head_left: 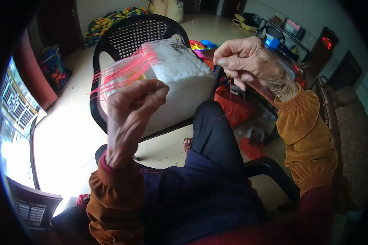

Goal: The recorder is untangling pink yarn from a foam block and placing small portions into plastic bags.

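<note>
Left hand (145, 96) and right hand (249, 63) are pinched narrow; one block (186, 63) is crossed by threads (129, 70); contents of a red bag (232, 108) are unclear.

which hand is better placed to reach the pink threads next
Likely the left hand: it appears nearer the pink threads, while the right hand is raised past the right edge of the white block.

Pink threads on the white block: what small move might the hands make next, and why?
Perhaps bring the right hand toward the left hand, both pinches closed: the hands stand apart, and the pink threads across the white block lie nearer the left one. Whether either pinch holds a strand is too fine to tell.
</note>
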Demonstrator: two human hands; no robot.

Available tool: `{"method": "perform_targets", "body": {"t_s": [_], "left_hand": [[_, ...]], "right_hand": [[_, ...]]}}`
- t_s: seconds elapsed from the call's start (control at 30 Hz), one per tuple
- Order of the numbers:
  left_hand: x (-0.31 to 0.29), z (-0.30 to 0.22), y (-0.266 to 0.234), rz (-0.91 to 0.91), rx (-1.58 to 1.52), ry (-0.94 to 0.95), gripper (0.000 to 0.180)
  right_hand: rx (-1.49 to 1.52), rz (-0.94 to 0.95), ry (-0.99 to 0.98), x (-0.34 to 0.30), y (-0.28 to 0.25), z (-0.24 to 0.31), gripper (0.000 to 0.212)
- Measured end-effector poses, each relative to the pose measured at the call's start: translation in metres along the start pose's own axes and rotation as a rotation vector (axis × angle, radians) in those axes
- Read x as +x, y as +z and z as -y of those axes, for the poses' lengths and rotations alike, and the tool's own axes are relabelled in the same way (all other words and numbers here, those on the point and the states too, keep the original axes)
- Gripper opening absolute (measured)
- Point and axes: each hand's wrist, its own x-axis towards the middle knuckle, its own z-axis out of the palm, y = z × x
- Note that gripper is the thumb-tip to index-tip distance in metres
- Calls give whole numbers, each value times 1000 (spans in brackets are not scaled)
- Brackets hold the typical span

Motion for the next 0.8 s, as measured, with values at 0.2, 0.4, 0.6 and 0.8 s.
{"method": "perform_targets", "body": {"t_s": [0.2, 0.4, 0.6, 0.8], "left_hand": [[8, 16, 8, 6, -228, -93, 16], [17, 8, 42, 76, -494, -138, 14], [24, 9, 21, 315, -528, -249, 11], [18, 9, -32, 319, -283, -325, 14]], "right_hand": [[48, 81, -33, 18, 19, 5, 14], [122, 65, -64, 35, 40, 16, 13], [471, 8, -131, 34, 22, 8, 16], [595, -179, -165, 8, -66, -34, 14]]}}
